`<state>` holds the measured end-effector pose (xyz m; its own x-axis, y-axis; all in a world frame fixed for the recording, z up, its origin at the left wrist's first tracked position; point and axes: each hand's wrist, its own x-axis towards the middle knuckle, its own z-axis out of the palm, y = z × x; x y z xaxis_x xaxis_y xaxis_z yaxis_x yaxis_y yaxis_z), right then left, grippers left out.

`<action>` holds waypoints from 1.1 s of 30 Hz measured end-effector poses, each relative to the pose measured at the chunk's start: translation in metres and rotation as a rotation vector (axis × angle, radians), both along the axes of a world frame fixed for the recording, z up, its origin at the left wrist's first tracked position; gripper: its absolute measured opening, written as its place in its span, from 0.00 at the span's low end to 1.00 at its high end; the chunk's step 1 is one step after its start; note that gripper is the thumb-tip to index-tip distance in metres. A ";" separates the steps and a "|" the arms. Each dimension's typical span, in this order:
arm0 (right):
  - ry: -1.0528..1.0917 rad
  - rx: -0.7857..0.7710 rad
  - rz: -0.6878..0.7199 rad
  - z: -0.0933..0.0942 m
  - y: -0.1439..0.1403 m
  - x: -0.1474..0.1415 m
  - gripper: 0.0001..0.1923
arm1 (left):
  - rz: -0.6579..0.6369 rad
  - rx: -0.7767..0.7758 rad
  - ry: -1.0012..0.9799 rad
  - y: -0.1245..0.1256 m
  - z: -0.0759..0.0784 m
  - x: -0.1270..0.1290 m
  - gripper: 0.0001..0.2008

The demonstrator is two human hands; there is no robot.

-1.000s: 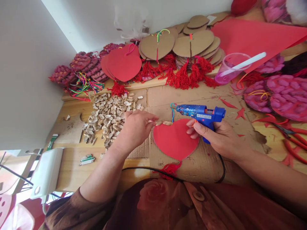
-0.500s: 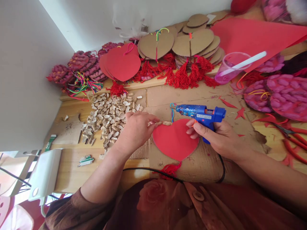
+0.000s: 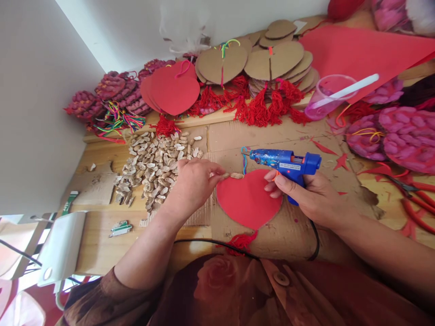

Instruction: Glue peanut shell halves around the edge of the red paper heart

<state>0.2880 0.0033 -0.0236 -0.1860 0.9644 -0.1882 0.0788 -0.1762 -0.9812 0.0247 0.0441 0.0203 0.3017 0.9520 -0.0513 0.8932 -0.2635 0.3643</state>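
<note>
Left hand [image 3: 195, 181] fingertips pressed closer onto shell [image 3: 224, 175] at red heart [image 3: 249, 199] edge; shift slight.

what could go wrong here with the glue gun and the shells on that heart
The left hand presses a pale shell piece onto the red heart-shaped card close to the blue glue gun nozzle in the right hand, so fingertips might get burned. The black cord trailing near the red tassel could snag and shift the heart.
</note>
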 end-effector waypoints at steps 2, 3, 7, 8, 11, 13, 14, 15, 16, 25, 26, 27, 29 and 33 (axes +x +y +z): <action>0.002 -0.005 -0.005 0.000 0.001 -0.001 0.16 | 0.004 -0.001 0.008 0.000 0.000 0.000 0.04; 0.005 -0.008 -0.007 0.001 0.001 -0.001 0.16 | 0.008 -0.004 0.012 0.000 0.000 -0.001 0.04; 0.012 -0.015 -0.014 0.001 0.002 -0.002 0.17 | 0.014 -0.022 -0.002 0.001 0.001 -0.001 0.03; 0.012 -0.016 -0.014 0.001 0.002 -0.002 0.17 | 0.013 -0.030 -0.015 0.002 0.002 -0.002 0.03; 0.015 -0.012 -0.013 0.001 0.001 -0.002 0.16 | 0.021 -0.045 -0.037 0.002 0.002 -0.003 0.04; 0.015 -0.005 -0.010 0.001 0.000 -0.001 0.15 | 0.027 -0.046 -0.031 0.001 0.002 -0.004 0.04; 0.014 -0.003 -0.008 0.001 0.000 -0.002 0.15 | 0.027 -0.044 -0.030 0.001 0.002 -0.004 0.04; 0.014 0.000 -0.007 0.002 0.001 -0.002 0.15 | 0.024 -0.042 -0.033 0.001 0.002 -0.005 0.03; 0.013 -0.001 -0.004 0.002 0.001 -0.002 0.15 | 0.020 -0.042 -0.038 0.001 0.001 -0.005 0.03; 0.018 0.004 -0.004 0.001 0.001 -0.001 0.14 | 0.018 -0.093 -0.070 0.000 0.001 -0.006 0.07; 0.017 0.004 -0.003 0.001 0.001 -0.001 0.14 | 0.015 -0.095 -0.067 0.000 0.002 -0.006 0.07; 0.013 0.004 -0.003 0.001 0.001 -0.001 0.15 | 0.014 -0.093 -0.063 0.000 0.003 -0.006 0.07; 0.004 -0.001 -0.003 0.001 0.001 -0.001 0.15 | 0.014 -0.083 -0.047 -0.001 0.004 -0.005 0.06; 0.000 -0.011 -0.004 0.002 0.000 0.000 0.15 | 0.017 -0.033 -0.011 -0.003 0.005 -0.003 0.05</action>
<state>0.2876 0.0034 -0.0217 -0.1821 0.9630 -0.1985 0.0780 -0.1871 -0.9792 0.0216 0.0409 0.0257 0.2862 0.9549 -0.0791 0.8933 -0.2361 0.3824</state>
